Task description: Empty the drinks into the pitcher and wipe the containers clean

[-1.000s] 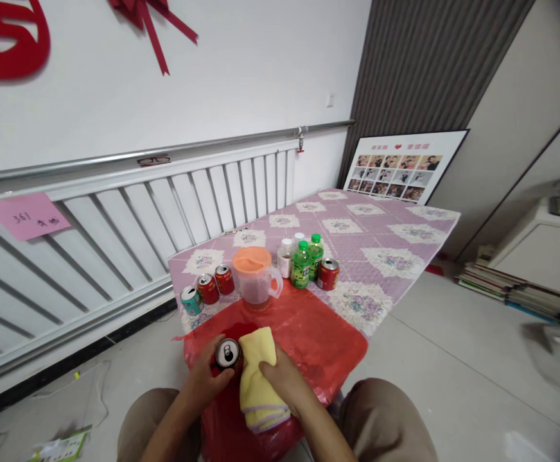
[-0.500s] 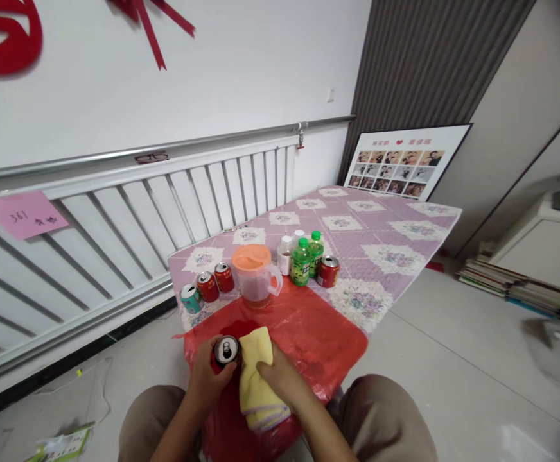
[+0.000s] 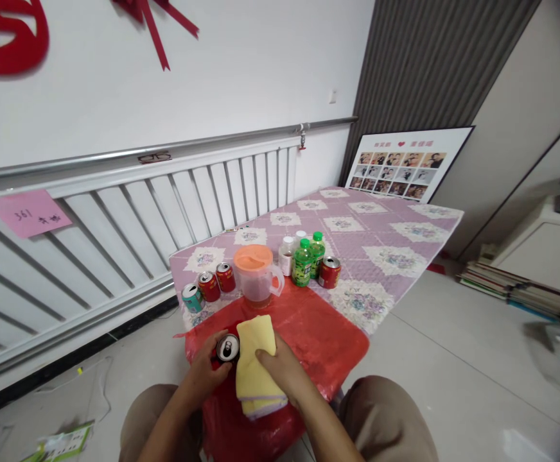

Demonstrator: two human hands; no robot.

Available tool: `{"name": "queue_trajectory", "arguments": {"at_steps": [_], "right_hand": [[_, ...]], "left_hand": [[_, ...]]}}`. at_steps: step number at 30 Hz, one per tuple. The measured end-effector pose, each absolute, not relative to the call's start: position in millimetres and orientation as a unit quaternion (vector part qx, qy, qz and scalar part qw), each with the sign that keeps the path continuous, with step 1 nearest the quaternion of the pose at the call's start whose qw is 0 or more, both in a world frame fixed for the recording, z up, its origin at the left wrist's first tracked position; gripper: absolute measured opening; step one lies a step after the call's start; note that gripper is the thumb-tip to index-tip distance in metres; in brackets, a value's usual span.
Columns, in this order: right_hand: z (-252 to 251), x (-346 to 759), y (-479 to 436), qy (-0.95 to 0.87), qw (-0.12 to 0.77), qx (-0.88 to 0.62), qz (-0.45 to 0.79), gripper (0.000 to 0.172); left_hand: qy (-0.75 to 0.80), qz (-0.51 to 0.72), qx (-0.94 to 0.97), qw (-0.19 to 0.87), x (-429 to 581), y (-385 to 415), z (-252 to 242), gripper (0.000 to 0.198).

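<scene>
My left hand (image 3: pixel 206 371) is wrapped round an opened drink can (image 3: pixel 228 348), its silver top facing up and its side mostly hidden. In my right hand (image 3: pixel 280 367) is a folded yellow cloth (image 3: pixel 255 359) with a purple edge, held against or just beside the can; I cannot tell whether they touch. Both are over a red plastic sheet (image 3: pixel 325 340) at the near end of the table. Beyond it stands a clear pitcher (image 3: pixel 255 282) with an orange lid and some liquid at its bottom.
Left of the pitcher stand a teal can (image 3: pixel 193 299) and two red cans (image 3: pixel 209 287). To its right are green-capped bottles (image 3: pixel 302 264), white-capped bottles (image 3: pixel 286 256) and another red can (image 3: pixel 329 273). A flowered tablecloth (image 3: pixel 352 240) covers the table beside a white radiator (image 3: pixel 222 196).
The yellow cloth has shifted slightly up and left in my right hand's grip. My left hand's fingers have loosened a little round the can, which remains nearly in place.
</scene>
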State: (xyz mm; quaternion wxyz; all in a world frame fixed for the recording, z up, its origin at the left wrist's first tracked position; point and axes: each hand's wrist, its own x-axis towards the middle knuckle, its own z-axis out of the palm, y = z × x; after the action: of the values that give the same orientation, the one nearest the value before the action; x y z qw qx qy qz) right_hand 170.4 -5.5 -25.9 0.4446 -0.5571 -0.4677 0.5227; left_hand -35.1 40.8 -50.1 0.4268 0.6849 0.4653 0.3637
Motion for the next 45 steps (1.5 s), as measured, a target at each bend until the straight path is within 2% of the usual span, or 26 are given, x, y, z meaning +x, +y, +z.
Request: {"name": "queue_trajectory", "arguments": {"at_steps": [12,17,20,23,28,33,40,45], "right_hand": [[-37,174,-15,-0.486,0.420,-0.595,0.483,0.049],[-29,176,-10,-0.486,0.431,-0.591,0.478,0.051],[-26,175,-6,-0.489,0.432,-0.589,0.477,0.052],[-25,174,-5,-0.495,0.428,-0.589,0.474,0.054],[-32,173,-10,-0.504,0.408,-0.600,0.469,0.052],[-36,173,-14,-0.510,0.393,-0.602,0.472,0.047],[-20,173,-8,-0.501,0.410,-0.587,0.486,0.050],[-16,173,-4,-0.498,0.417,-0.582,0.490,0.050]], "left_hand": [[0.439,0.352,0.682,0.467,-39,44,-52,0.068],[0.513,0.393,0.669,0.367,-31,35,-62,0.073],[0.563,0.411,0.659,0.283,-24,29,-61,0.067],[0.581,0.403,0.662,0.247,-19,25,-58,0.057],[0.554,0.397,0.676,0.281,-22,29,-56,0.050],[0.507,0.385,0.691,0.342,-30,36,-56,0.053],[0.475,0.361,0.691,0.408,-36,42,-59,0.065],[0.459,0.347,0.694,0.433,-37,44,-57,0.061]]}}
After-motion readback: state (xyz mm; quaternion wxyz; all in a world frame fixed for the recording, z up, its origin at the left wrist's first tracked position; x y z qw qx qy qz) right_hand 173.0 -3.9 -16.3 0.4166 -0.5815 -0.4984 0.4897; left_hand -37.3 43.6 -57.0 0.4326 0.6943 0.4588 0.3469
